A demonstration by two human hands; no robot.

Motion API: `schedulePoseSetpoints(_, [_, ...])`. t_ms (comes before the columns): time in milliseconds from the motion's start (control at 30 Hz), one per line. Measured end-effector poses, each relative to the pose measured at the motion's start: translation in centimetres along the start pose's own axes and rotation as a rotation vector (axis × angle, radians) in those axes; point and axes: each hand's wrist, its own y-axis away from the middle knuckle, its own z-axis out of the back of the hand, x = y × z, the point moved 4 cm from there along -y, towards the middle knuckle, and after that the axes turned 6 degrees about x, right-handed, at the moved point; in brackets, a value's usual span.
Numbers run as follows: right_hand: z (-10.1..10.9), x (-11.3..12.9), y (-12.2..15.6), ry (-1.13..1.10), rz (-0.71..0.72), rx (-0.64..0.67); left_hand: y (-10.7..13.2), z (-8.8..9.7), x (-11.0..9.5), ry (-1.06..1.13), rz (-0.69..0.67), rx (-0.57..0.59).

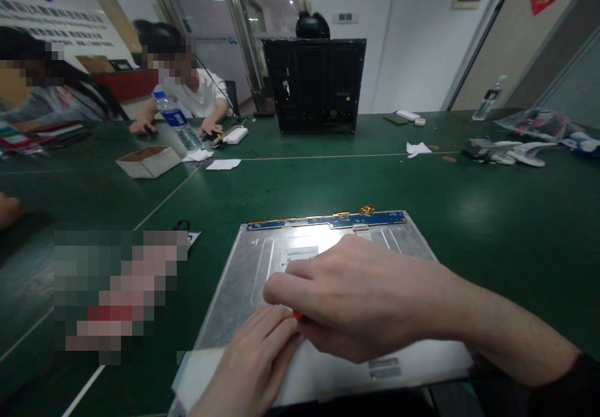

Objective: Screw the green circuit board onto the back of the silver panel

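A silver metal-backed display panel (229, 279) lies on the green table, a narrow blue circuit board (323, 221) along its far edge. My right hand (356, 298) is above its middle, closed around a small red-and-black tool (299, 316); most of the tool is hidden by the fingers. Close beside it, my left hand (257, 348) rests low over the near part of the panel. Its fingers are bent together at the red tool, and their tips are hidden. Whitish film or sheet (201, 364) covers the panel's near edge.
Behind the panel stands a black open-backed monitor (314, 85). A cardboard box (149, 161), a water bottle (180, 123) and paper scraps (224, 164) lie left of it. White and grey parts (509, 152) are at right. Two people sit across the left side; another hand (9, 209) shows at the left edge.
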Motion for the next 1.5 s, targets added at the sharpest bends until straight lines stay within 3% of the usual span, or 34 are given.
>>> schedulePoseSetpoints(500, [-0.3,-0.4,0.0,0.017,-0.028,-0.023,0.7,-0.5,0.6,-0.016,0.025,-0.012])
schedulePoseSetpoints(867, [0.0,-0.1,-0.1,-0.010,-0.024,0.003,-0.4,0.3,-0.3,0.006,0.003,-0.007])
schedulePoseSetpoints(1500, [-0.2,-0.1,-0.1,0.053,0.001,-0.024,0.4,-0.5,0.6,-0.019,0.035,0.002])
